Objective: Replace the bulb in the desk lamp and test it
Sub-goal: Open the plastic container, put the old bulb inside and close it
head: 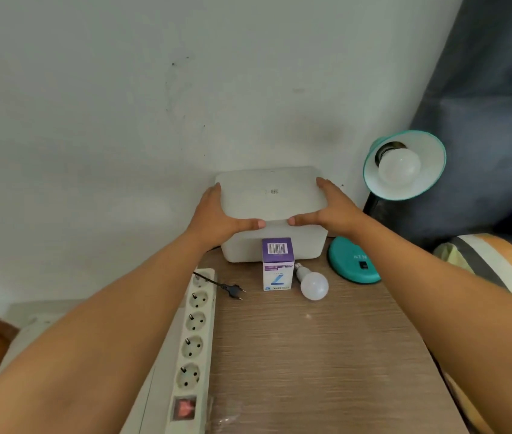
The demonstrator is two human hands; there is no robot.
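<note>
A teal desk lamp stands at the table's far right: its shade (405, 166) faces me with a white bulb (399, 167) screwed into the socket, and its round base (353, 261) has a black switch. A loose white bulb (312, 283) lies on the wooden table (311, 355) beside a purple-and-white bulb box (277, 264). The lamp's black plug (234, 289) lies unplugged next to a white power strip (195, 346). My left hand (220, 214) and my right hand (330, 205) grip the two sides of the lid of a white plastic box (272, 211) against the wall.
The power strip's red switch (183, 407) glows at the near end. A dark curtain (483, 120) hangs behind the lamp at the right. A striped fabric (492, 261) lies to the right of the table. A crumpled clear wrapper (226, 418) sits at the front edge.
</note>
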